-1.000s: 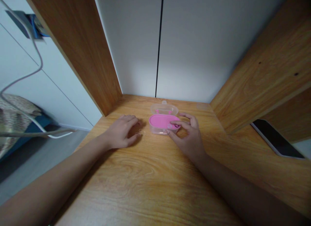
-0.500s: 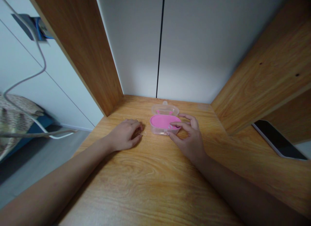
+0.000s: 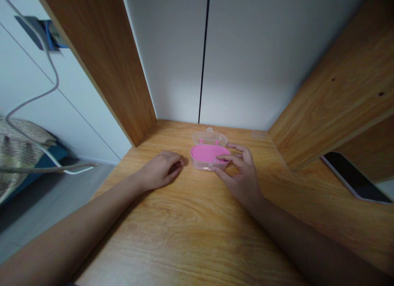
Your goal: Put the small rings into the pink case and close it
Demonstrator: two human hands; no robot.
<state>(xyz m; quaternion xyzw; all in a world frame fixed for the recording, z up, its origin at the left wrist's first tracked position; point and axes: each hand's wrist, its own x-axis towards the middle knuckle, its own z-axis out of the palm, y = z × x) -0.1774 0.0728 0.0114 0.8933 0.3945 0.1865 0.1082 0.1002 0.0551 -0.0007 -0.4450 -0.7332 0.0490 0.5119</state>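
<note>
While the small case point(image 3: 208, 154) sits toward the back of the wooden desk point(image 3: 191, 228), we can see it is an oval of clear plastic with a flat pink insert, its clear lid point(image 3: 209, 137) tipped open behind it. Right hand point(image 3: 243, 179) is on it now, thumb and fingers pinching the case's right end, index fingertip resting on the pink. Left hand point(image 3: 160, 171) lies palm down on the wood just left of the case, fingers loosely curled, and whether it holds anything cannot be told; a tiny clear item point(image 3: 184, 169) lies at its fingertips. Warm wood grain underfoot, wooden side panels point(image 3: 101, 64) rising left and right, a white back wall point(image 3: 246, 60) with a dark seam. A dark phone point(image 3: 353, 177) lies off to the right, and a grey cable point(image 3: 33, 99) hangs at left.
</note>
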